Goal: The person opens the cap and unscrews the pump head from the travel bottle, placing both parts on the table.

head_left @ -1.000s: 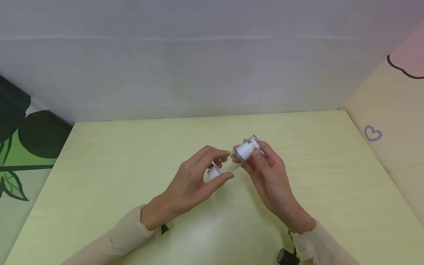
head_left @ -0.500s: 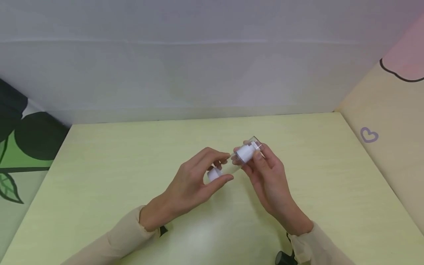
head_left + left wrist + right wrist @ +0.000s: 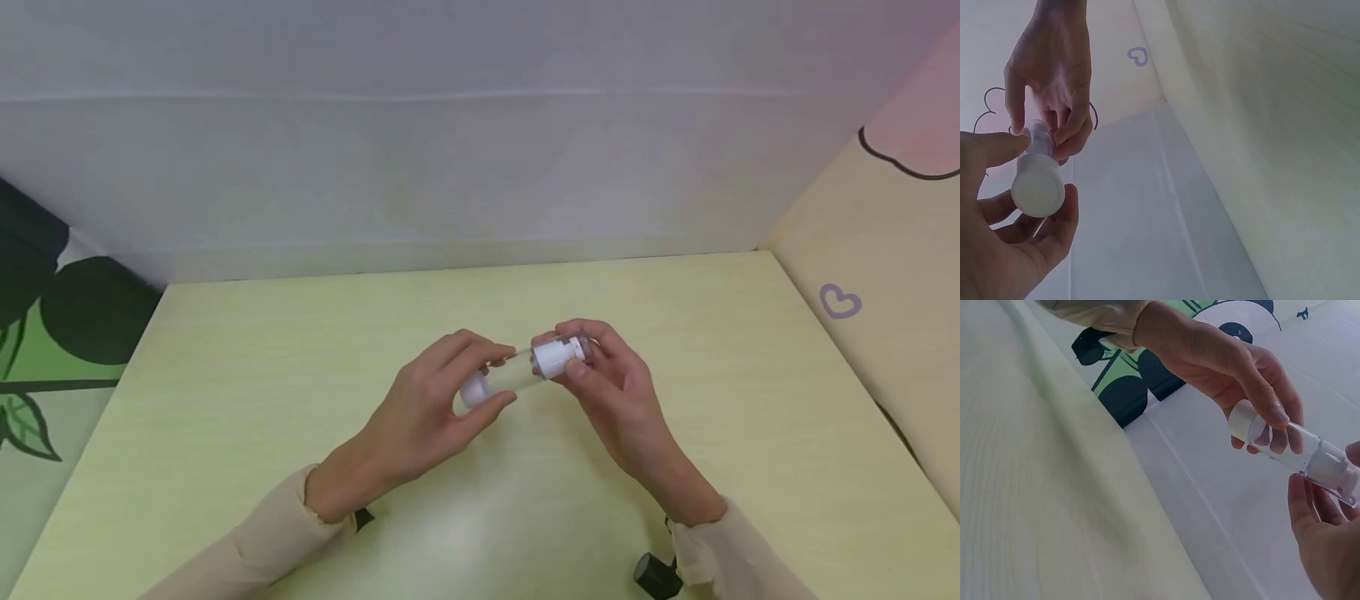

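Between the two hands lies a small clear pump bottle (image 3: 513,377), held tilted above the table, with a white base and a white pump top under a clear cap (image 3: 1335,469). The left hand (image 3: 427,408) grips the body near the white base, thumb on the near side and fingers on the far side. On the pump end, the right hand (image 3: 618,400) pinches the clear cap between thumb and fingers. In the left wrist view the round white base (image 3: 1038,194) faces the camera. The right wrist view shows the bottle's see-through body (image 3: 1279,440) with the left fingers behind it.
The pale yellow-green table (image 3: 300,350) lies under both hands, with a grey-white wall (image 3: 450,167) behind it. Side panels stand left and right, the right one bearing a purple heart (image 3: 840,302). A black device (image 3: 657,575) hangs at the right wrist.
The bottle has turned closer to level, its pump end lower. Both hands keep their hold; the left has shifted slightly left, and slightly more of the clear body shows between them.
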The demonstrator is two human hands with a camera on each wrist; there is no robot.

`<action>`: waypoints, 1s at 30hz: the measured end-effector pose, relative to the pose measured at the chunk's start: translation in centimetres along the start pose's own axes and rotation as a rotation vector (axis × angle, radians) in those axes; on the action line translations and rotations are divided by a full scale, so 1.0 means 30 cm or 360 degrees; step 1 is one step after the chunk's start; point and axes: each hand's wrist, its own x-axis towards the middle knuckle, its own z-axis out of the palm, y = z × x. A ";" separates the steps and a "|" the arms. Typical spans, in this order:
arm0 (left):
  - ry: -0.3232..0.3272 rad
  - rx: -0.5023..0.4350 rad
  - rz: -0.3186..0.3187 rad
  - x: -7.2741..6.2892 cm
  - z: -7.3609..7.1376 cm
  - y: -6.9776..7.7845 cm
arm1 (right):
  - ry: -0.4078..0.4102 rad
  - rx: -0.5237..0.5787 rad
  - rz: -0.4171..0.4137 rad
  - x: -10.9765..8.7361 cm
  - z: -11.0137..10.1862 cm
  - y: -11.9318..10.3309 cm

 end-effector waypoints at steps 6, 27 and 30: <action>-0.0107 0.0057 -0.0113 -0.008 -0.004 -0.002 | -0.0032 -0.0187 0.0008 -0.003 -0.009 0.004; -0.0235 0.0098 -0.0224 -0.020 0.005 -0.013 | 0.0004 -0.0336 -0.0149 -0.013 -0.012 0.025; -0.0242 0.0084 -0.0249 -0.021 0.008 -0.017 | 0.0031 -0.0353 -0.0168 -0.012 -0.018 0.024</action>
